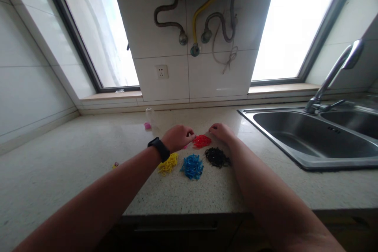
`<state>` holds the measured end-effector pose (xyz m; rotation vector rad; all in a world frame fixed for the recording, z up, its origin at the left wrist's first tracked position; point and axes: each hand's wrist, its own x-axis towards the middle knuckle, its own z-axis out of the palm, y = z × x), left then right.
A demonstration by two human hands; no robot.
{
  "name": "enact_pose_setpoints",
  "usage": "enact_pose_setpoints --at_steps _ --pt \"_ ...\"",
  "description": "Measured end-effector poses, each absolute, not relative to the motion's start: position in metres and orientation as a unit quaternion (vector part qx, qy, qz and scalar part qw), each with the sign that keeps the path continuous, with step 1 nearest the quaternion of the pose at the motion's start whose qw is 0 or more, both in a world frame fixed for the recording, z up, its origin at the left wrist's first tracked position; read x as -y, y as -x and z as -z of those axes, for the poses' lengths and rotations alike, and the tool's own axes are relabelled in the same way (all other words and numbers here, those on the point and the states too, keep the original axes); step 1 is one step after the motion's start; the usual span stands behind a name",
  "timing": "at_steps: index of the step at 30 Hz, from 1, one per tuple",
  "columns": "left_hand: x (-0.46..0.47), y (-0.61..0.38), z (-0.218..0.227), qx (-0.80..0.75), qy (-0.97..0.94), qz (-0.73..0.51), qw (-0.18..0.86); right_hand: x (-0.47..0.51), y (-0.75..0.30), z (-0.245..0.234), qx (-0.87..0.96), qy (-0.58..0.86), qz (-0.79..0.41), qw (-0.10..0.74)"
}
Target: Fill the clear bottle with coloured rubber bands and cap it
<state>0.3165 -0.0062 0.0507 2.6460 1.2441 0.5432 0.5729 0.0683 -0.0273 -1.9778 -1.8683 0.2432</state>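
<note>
Your left fingers (189, 138) and right fingers (214, 127) curl by the red pile (202, 141), grip unclear; pinch its probably light, pliable pieces at the edge.

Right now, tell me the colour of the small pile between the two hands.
Red; the pile shows in the head view, the only one here.
</note>
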Motion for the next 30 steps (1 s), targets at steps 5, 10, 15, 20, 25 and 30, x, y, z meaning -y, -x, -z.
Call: enact_pose_setpoints --at_steps 5,10,15,20,25,30 --pt "-0.008 -0.334 -0.034 -0.472 -0.877 -0.086 -0.034 -0.069 -0.574 0.027 0.667 0.711 -0.086 0.206" --pt "-0.006 -0.333 -0.029 -0.455 -0.887 -0.049 -0.060 -0.070 -0.575 0.027 0.663 0.714 -0.085 0.206" --pt "-0.004 -0.322 -0.038 -0.433 -0.899 -0.048 -0.043 -0.072 -0.575 0.027 0.662 0.716 -0.088 0.205" --pt "-0.001 -0.294 -0.048 -0.426 -0.899 -0.103 -0.013 -0.071 -0.575 0.026 0.666 0.712 -0.088 0.205" --pt "-0.003 -0.235 -0.047 -0.467 -0.870 -0.160 0.014 -0.070 -0.574 0.026 0.662 0.716 -0.085 0.204" --pt "-0.007 -0.155 -0.037 -0.551 -0.809 -0.201 0.028 -0.070 -0.574 0.026 0.662 0.717 -0.083 0.204"
